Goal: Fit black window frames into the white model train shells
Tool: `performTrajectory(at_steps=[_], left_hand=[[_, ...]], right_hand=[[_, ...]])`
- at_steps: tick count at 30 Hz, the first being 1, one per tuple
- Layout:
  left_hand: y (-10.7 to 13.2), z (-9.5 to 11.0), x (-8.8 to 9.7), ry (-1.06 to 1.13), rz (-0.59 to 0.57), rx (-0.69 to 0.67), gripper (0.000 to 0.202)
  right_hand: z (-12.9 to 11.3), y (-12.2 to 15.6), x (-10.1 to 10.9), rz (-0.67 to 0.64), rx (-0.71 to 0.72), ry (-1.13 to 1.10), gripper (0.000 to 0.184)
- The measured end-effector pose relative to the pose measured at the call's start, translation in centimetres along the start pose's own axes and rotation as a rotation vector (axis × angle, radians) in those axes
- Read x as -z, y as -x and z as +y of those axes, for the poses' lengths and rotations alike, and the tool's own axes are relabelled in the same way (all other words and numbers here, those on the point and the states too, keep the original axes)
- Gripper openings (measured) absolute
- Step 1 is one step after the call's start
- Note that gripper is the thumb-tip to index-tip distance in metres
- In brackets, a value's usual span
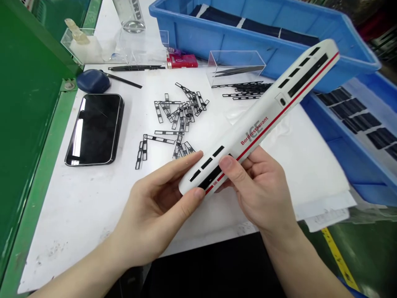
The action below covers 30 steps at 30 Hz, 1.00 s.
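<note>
A white model train car shell (263,109) with a red stripe, dark windows and the lettering "ICE Bordrestaurant" is held tilted above the table, its far end pointing up and right. My left hand (161,203) grips its near end, thumb along the lower edge and fingers on the upper side. My right hand (260,186) wraps the underside near the middle, with the thumb pressed on the window strip. Behind the shell lies a loose pile of small dark window frames (182,109). More thin frame strips (248,89) lie partly hidden behind the shell.
A black phone (94,128) lies at the left beside a dark blue rounded object (93,81). Behind are a pen (136,68), a red lighter (182,61) and a clear box with tweezers (237,68). Blue bins (198,35) holding dark parts stand behind and right; a green frame (27,124) borders the left.
</note>
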<state>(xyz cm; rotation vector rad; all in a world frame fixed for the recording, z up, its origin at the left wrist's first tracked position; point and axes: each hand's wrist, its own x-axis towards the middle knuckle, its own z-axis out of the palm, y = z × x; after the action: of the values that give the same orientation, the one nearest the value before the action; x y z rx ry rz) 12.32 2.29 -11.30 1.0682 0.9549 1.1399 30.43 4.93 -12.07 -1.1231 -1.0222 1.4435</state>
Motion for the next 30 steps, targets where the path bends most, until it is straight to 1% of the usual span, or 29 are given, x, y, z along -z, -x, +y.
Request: performTrajectory(at_steps=[3,6,7,10,11,15,21,24,27,28,30], left_hand=[[0.0,0.0,-0.3,-0.028,0.046,-0.006,0.037],[0.1,0.0,-0.7,-0.046,0.087,-0.013,0.035],[0.1,0.0,-0.8,-0.055,0.098,-0.017,0.035],[0.3,-0.1,-1.1,-0.090,0.121,-0.028,0.036],[0.3,-0.2,-1.1,-0.101,0.128,-0.030,0.037],[0.4,-0.2,-1.1,-0.107,0.121,-0.004,0.038],[0.9,-0.2,-1.1,-0.137,0.123,-0.022,0.043],[0.9,-0.4,-0.6,-0.158,0.094,-0.031,0.044],[0.6,-0.9,-0.3,-0.192,0.027,-0.040,0.049],[0.5,-1.0,-0.4,-0.216,0.005,-0.063,0.053],[0.6,-0.8,-0.8,-0.283,-0.036,-0.175,0.063]], right_hand=[[0.0,0.1,-0.1,0.003,0.023,-0.001,0.019],[-0.2,0.2,-0.1,-0.049,0.017,-0.048,0.016],[-0.3,0.3,-0.1,-0.081,0.006,-0.067,0.020],[-0.5,0.5,-0.1,-0.161,-0.038,-0.122,0.042],[-0.5,0.5,-0.1,-0.169,-0.050,-0.136,0.044],[-0.5,0.6,-0.1,-0.163,-0.062,-0.150,0.036],[-0.4,0.6,0.1,-0.194,-0.084,-0.136,0.047],[-0.4,0.5,0.0,-0.180,-0.080,-0.138,0.045],[-0.4,0.1,-0.1,-0.177,-0.069,-0.147,0.044],[-0.3,0.0,0.0,-0.179,-0.061,-0.149,0.044],[0.0,-0.1,0.2,-0.171,-0.016,-0.151,0.040]])
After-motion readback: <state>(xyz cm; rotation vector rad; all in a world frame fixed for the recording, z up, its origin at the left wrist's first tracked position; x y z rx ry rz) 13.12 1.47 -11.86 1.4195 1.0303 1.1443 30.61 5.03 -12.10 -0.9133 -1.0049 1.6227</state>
